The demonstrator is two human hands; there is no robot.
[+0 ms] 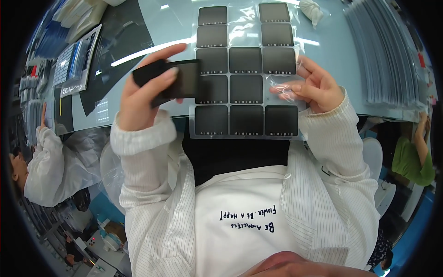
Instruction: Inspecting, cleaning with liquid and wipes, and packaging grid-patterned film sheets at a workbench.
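A transparent pocket sheet (pixel 302 134) lies on the table in front of me, with dark rectangular cards (pixel 246 89) in many of its pockets. My left hand (pixel 150 85) is closed round a small stack of dark cards (pixel 188 79), held just over the sheet's left column and slightly blurred. On the sheet's right side, my right hand (pixel 314 85) pinches the film of a see-through pocket in the second row from the near edge. That pocket shows no dark card. Two pockets at the top of the middle column look see-through as well.
Tall stacks of transparent sleeves (pixel 385 55) stand at the right. A tray with packets (pixel 78 62) and a dark flat panel (pixel 115 46) lie at the left. A crumpled white bag (pixel 311 11) sits at the far side. Other people work at both sides.
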